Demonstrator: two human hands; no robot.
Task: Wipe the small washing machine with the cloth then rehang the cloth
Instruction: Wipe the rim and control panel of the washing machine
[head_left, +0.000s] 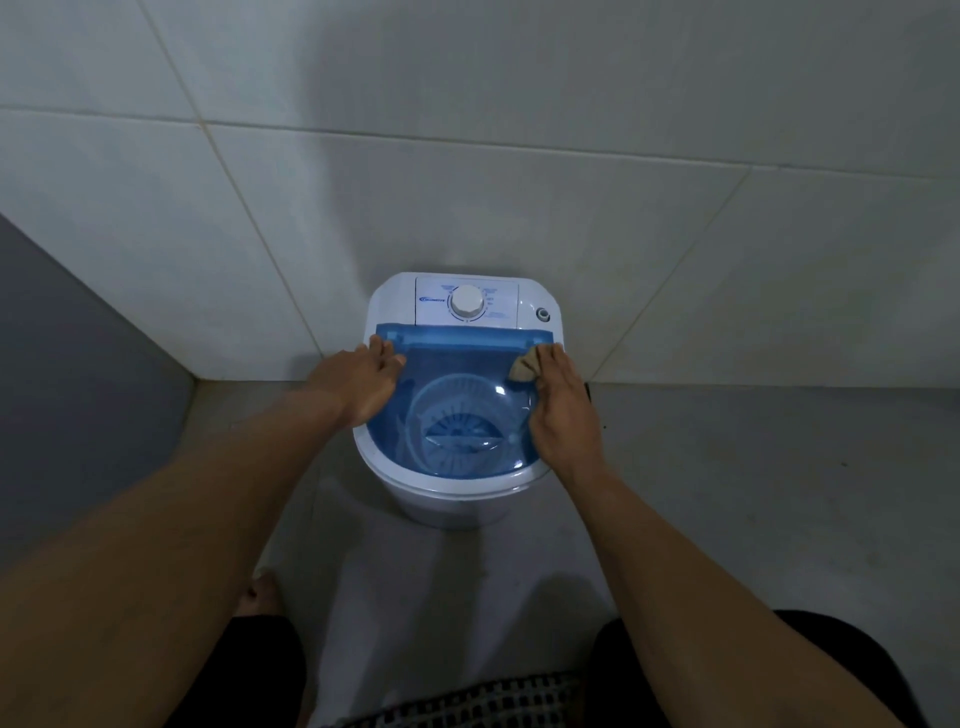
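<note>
A small white washing machine (447, 499) stands on the floor against the tiled wall. It has a see-through blue lid (457, 364) and a white dial (466, 301) on its back panel. My left hand (363, 384) lies flat on the lid's left edge, fingers spread, holding nothing. My right hand (563, 410) rests on the lid's right edge and presses a small beige cloth (523, 366), bunched under its fingertips, against the lid's back right corner.
A white tiled wall (467, 182) rises right behind the machine. A grey wall (67, 374) closes in on the left. Grey concrete floor (753, 467) spreads to the right and in front. My bare foot (262, 595) and dark shorts show at the bottom.
</note>
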